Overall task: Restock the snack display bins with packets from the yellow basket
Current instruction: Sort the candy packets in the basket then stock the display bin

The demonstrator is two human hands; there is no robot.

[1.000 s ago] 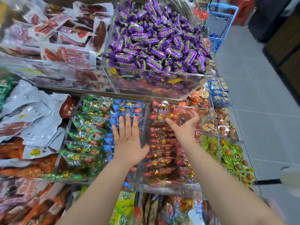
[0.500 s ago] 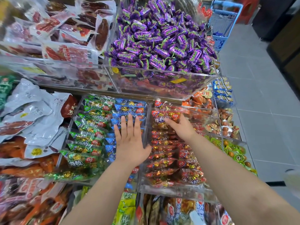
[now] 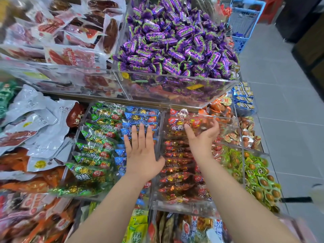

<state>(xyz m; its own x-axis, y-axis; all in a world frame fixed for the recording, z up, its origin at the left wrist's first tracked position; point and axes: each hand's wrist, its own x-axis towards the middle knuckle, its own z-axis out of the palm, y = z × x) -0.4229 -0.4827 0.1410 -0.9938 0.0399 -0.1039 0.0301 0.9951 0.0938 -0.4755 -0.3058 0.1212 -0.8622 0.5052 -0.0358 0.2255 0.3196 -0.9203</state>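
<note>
**Both grips down in the lower bins**

My left grip is lying flat, fingers straight, on the blue packets beside the green packets in the left bin. My right grip is curling round a red packet at the far end of the right bin, under the overhanging bin of purple candies. A clear divider is standing between my grips. Open floor is lying to the right.
</note>
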